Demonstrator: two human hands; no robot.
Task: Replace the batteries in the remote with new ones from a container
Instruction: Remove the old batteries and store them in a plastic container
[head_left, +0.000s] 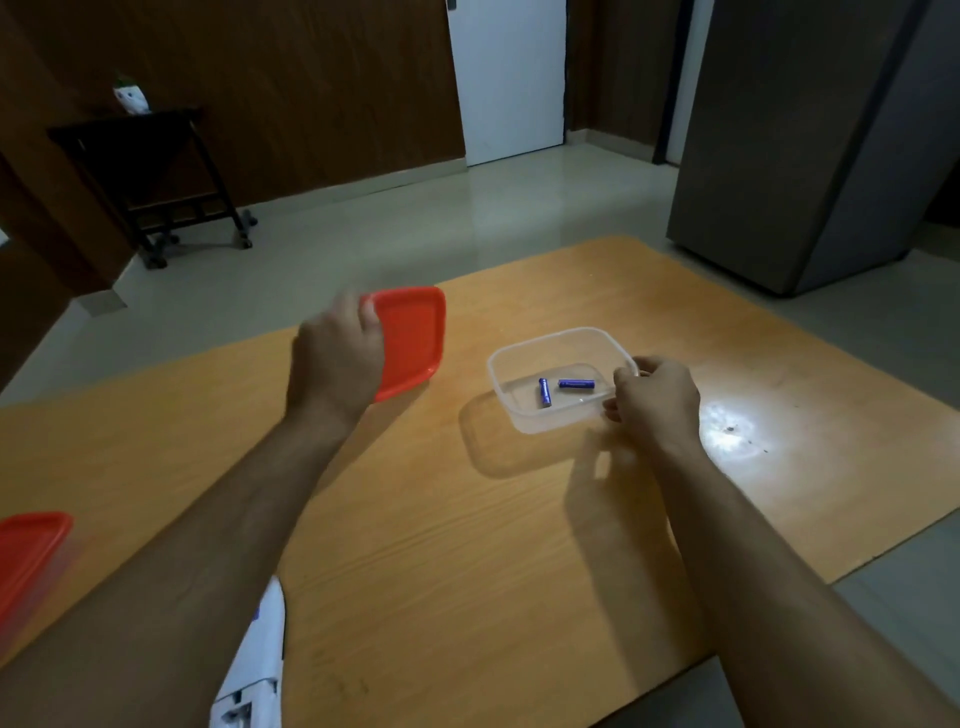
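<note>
A clear plastic container (524, 423) stands open on the wooden table (467, 545), with two blue batteries (544, 392) lying on its bottom. My right hand (657, 402) grips the container's near right rim. My left hand (335, 361) holds the red lid (413, 340) by its left edge, lifted and tilted to the left of the container. A white remote (257, 665) lies near the table's front edge, partly hidden under my left forearm, its battery bay open at the near end.
A second container with a red lid (28, 561) sits at the table's left edge. Beyond the table are a tiled floor, a dark wheeled side table (150, 171) at the back left and a grey fridge (810, 145) at the right.
</note>
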